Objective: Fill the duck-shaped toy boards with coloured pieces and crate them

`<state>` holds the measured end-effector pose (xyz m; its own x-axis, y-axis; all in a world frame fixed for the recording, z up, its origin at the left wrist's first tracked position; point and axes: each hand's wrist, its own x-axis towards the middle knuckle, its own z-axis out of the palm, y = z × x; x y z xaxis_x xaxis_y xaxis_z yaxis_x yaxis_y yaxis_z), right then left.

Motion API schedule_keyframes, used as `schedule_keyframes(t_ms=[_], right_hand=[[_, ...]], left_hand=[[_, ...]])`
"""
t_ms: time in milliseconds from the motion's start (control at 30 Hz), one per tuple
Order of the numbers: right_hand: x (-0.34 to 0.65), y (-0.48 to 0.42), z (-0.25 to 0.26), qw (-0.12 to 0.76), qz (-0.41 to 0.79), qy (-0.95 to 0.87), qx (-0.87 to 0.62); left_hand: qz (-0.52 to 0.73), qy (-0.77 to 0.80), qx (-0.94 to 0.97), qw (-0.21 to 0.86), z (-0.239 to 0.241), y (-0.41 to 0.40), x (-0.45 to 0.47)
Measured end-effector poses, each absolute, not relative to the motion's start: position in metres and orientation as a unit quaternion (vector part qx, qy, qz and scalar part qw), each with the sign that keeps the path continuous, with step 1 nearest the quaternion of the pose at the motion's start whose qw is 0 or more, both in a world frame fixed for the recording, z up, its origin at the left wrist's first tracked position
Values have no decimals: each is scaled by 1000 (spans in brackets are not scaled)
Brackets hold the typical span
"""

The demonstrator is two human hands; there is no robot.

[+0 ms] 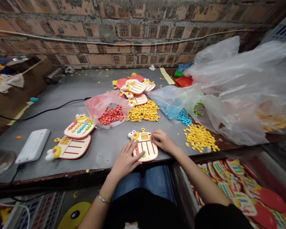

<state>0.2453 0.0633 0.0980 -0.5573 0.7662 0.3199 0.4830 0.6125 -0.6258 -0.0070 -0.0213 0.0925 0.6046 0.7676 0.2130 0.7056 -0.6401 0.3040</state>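
A cream toy board [150,149] with a duck-like head, red edge and dark red slots lies at the table's front edge. Red pieces fill part of its left slot, and a yellow piece sits near its lower middle. My left hand [126,158] rests across the board's left side, fingers spread. My right hand [164,140] is at the upper right edge, its fingers curled together; what they hold is hidden. Beyond the board lie red pieces [112,114] in a pink bag [95,109] and a heap of yellow pieces [145,112].
Two toy boards [77,147] overlap at left, near a white power bank [33,146]. More boards [135,86] are stacked behind. Blue pieces [184,117], loose yellow pieces [200,137] and large plastic bags [240,92] are at right. Below right, a crate holds many boards [243,203].
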Motion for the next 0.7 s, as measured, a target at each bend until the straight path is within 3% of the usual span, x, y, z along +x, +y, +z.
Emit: schedule_keyframes(t_ms=[300,500,633,700], right_hand=[[205,60,97,317,322,-826,-336],[218,68,100,260,488,-767,-325],[237,109,98,359,297,-757,-458],[239,133,96,351,187,-779,-486]], left_hand=[[176,418,880,141,92,-21,-8],[178,427,875,146,92,-20,-8],[169,426,879,134,93,-20,-8],[167,418,884,126,94,-20,-9]])
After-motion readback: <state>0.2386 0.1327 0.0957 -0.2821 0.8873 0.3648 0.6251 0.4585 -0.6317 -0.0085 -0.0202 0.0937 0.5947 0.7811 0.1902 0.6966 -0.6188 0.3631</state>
